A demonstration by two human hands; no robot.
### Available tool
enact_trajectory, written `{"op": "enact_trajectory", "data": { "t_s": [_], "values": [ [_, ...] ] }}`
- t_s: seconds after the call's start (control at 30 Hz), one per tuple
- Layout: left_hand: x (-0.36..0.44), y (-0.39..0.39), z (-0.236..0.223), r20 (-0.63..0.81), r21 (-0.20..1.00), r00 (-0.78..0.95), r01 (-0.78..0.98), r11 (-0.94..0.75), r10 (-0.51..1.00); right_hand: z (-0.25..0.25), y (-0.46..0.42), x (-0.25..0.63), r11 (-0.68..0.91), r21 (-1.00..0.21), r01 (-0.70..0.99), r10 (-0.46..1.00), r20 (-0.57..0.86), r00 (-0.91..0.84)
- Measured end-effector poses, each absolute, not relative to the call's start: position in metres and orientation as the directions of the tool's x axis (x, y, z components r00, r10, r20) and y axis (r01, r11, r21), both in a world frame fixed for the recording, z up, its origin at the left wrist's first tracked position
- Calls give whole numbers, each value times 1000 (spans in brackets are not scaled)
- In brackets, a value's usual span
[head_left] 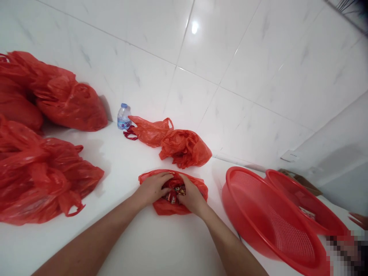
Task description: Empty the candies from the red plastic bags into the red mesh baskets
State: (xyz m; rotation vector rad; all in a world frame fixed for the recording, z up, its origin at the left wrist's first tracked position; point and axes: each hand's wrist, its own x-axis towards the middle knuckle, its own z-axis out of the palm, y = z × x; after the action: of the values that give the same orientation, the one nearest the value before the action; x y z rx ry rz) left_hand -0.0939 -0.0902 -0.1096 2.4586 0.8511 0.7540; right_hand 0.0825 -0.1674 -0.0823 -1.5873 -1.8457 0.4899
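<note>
An opened red plastic bag lies on the white table in front of me, with small shiny red and gold wrapped packets showing in its mouth. From the left, my left hand reaches into the bag's mouth, thumb and fingers apart beside the packets. My right hand is in the mouth from the other side, its fingers curved and parted from the thumb around the gold packets. Both hands look open; some fingertips are hidden among the bag and packets.
Crumpled red bags lie just behind, near a small water bottle and a dark red ribbon. Full red bags crowd the left. Right, a red perforated basket stands before another red basket; another person's hand shows at the edge.
</note>
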Motion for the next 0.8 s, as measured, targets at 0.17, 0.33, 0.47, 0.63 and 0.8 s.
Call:
{"op": "enact_trajectory", "data": {
  "t_s": [0.17, 0.33, 0.47, 0.63, 0.8],
  "values": [
    [-102, -88, -106, 387, 535, 566, 505, -678, 728, -93, -167, 100, 78, -740, 668, 966, 223, 134],
    [-107, -85, -110, 400, 520, 533, 539, -663, 746, -110, -161, 123, -14, -696, 718, 914, 282, 292],
    [-107, -82, -117, 415, 520, 526, 532, -668, 742, -115, -163, 130, 24, -653, 757, 897, 349, 272],
    [-107, -83, -116, 452, 541, 512, 495, -680, 731, -107, -167, 123, 78, -479, 874, 878, 449, 167],
    [-97, -86, -114, 470, 550, 543, 436, -712, 696, -73, -146, 108, 113, -280, 953, 840, 539, 59]
  ]
}}
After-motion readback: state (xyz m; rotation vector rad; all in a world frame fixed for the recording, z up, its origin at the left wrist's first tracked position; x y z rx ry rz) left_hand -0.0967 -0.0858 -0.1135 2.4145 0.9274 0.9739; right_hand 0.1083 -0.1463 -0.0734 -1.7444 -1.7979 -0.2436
